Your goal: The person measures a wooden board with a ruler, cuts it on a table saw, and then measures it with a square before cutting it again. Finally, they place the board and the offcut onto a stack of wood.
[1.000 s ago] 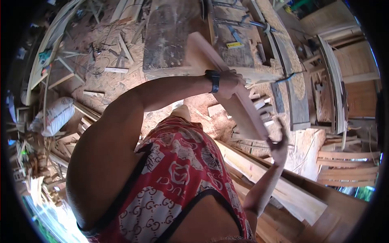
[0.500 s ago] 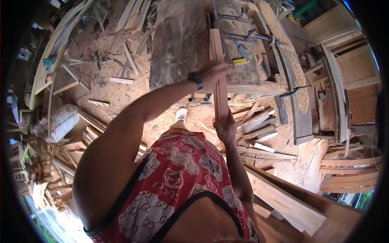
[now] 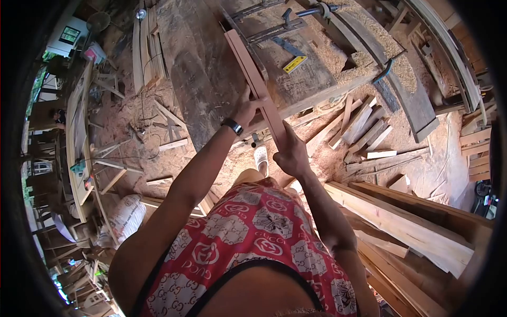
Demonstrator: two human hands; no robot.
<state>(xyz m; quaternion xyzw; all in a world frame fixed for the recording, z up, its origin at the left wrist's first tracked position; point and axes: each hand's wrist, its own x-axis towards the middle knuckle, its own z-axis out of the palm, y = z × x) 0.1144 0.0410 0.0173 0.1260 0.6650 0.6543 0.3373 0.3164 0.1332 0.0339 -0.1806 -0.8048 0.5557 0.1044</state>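
Note:
A long, narrow strip of wood (image 3: pixel 244 59) with a dark line along its length slants across the near edge of the workbench (image 3: pixel 195 79). Its far part is over the bench top. My left hand (image 3: pixel 246 110), with a dark watch at the wrist, is closed around the strip near the bench edge. Closer to my body, my right hand (image 3: pixel 293 156) grips the near end, which its fingers partly hide. To the right of the strip, a square with a yellow stock (image 3: pixel 294 64) and bluish blade lies on the bench.
Clamps (image 3: pixel 317 10) and sawdust lie across the bench's right side. Offcuts (image 3: pixel 364 124) are piled on the floor to the right. Long boards (image 3: pixel 401 222) stretch along my right side. A white sack (image 3: pixel 127 216) stands at left. My shoe (image 3: pixel 261 157) is below the bench edge.
My view has turned, and the strip now slants to the upper left. My left hand has gone from lying across the strip's top to holding its left side. The right hand keeps the near end.

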